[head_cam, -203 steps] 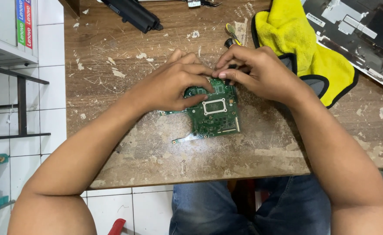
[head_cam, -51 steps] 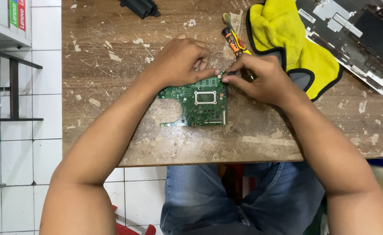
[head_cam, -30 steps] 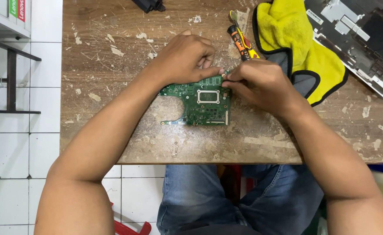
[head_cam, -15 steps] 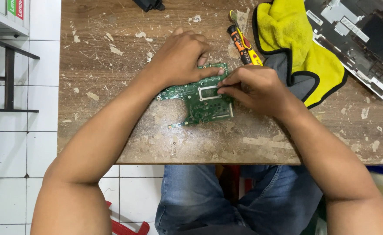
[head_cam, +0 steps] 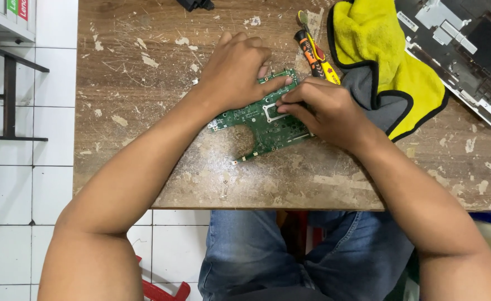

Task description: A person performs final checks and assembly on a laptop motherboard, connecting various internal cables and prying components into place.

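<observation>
A green circuit board [head_cam: 268, 125] lies on the worn wooden table [head_cam: 162, 72], turned at a slant. My left hand [head_cam: 237, 69] lies flat over its upper left part and presses it down. My right hand [head_cam: 321, 108] rests on its right side, with the fingertips pinched together at the silver square frame in the board's middle. What sits between those fingertips is too small to see.
A yellow and grey cloth [head_cam: 385, 61] lies at the right, with an orange-handled screwdriver [head_cam: 312, 53] beside it. An opened laptop shell [head_cam: 468, 50] fills the far right corner. A black part [head_cam: 196, 4] sits at the table's far edge. White tiled floor is at left.
The board has turned counter-clockwise on the table under both hands. My right hand's fingertips have moved from the board's top edge to its middle.
</observation>
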